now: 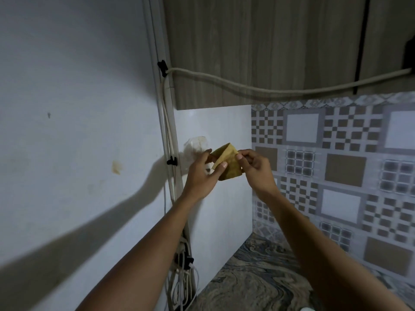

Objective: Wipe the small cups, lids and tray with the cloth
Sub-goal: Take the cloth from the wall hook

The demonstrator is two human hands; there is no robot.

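Head view: you held the yellow cloth [229, 164] up by the wall corner, well above the desk [247, 277]. Your left grip [202, 173] and right grip [256, 169] pinched opposite edges, apparently folding a wiping pad. A clear object [196, 147] showed blurred behind the left.

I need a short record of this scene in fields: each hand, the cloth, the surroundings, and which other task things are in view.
left hand: grips the cloth's left side, thumb in front
right hand: pinches the cloth's right edge
cloth: yellow, folded, held in the air before a white wall
counter: marbled, below the arms
other task things: none in view
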